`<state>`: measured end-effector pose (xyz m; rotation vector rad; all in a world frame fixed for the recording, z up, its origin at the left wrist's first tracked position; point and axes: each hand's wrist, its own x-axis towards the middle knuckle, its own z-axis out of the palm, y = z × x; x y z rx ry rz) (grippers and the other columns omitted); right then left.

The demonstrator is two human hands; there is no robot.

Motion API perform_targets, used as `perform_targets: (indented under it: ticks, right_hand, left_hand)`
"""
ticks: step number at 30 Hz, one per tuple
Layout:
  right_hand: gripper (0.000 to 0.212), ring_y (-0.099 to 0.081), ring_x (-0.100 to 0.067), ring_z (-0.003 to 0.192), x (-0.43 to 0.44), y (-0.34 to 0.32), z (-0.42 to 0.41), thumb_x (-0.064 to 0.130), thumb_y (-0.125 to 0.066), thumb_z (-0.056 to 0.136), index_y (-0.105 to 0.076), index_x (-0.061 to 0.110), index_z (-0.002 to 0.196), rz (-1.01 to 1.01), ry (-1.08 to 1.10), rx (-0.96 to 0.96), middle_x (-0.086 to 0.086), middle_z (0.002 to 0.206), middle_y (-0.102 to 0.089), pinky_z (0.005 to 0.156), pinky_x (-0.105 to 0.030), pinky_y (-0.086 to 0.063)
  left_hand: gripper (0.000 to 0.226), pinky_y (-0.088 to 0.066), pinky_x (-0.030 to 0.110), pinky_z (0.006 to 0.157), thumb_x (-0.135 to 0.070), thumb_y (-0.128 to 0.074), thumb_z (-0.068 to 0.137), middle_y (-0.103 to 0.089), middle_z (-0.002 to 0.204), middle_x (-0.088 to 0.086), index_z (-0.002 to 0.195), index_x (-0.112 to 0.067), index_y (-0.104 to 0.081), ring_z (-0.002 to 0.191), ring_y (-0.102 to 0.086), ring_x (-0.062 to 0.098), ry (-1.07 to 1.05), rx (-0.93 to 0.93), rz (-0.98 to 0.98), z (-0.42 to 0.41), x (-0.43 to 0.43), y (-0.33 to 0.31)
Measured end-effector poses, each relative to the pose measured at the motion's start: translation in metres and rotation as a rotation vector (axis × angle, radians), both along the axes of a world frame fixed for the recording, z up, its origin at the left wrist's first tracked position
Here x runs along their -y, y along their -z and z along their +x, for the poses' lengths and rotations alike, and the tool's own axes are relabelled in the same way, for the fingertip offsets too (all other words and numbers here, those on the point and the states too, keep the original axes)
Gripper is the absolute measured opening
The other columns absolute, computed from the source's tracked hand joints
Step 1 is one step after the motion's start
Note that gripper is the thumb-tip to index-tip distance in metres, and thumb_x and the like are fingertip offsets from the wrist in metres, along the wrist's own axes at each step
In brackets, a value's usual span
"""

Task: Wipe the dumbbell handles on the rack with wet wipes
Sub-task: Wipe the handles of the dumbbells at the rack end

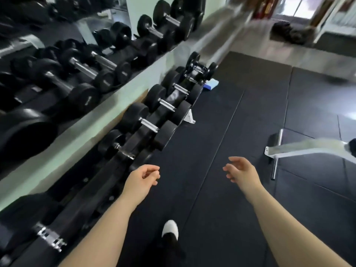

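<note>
A low black rack (pixel 133 139) runs along the mirrored wall on the left, holding several black dumbbells with chrome handles (pixel 149 125). On the floor at the rack's far end lies a blue and white packet (pixel 212 84), probably the wet wipes. My left hand (pixel 143 177) hangs in front of the rack's near part, fingers loosely curled and holding nothing. My right hand (pixel 241 170) is out over the black floor mat, fingers relaxed and empty. Neither hand touches a dumbbell.
A mirror (pixel 57 64) above the rack reflects the dumbbells. A white bench frame with a chrome bar (pixel 277 151) stands on the mat at right. My white-toed shoe (pixel 170 228) is on the mat below. Dark bags (pixel 289 33) lie at the far back.
</note>
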<state>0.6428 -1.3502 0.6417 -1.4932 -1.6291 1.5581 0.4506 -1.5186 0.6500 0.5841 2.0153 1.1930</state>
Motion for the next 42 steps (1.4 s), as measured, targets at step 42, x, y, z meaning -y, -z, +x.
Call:
perform_targets:
  ticks: [42]
  right_hand:
    - [0.018, -0.049, -0.014, 0.059, -1.291, 0.021, -0.380, 0.010, -0.058, 0.085, -0.056, 0.016, 0.102, 0.158, -0.304, 0.217, -0.001, 0.076, -0.057, 0.050, -0.019, -0.041]
  left_hand:
    - [0.014, -0.042, 0.023, 0.078, -0.018, -0.049, 0.094, -0.064, 0.104, -0.003, 0.103, -0.024, -0.059, 0.099, -0.059, 0.014, -0.003, -0.169, -0.308, -0.348, -1.236, 0.060]
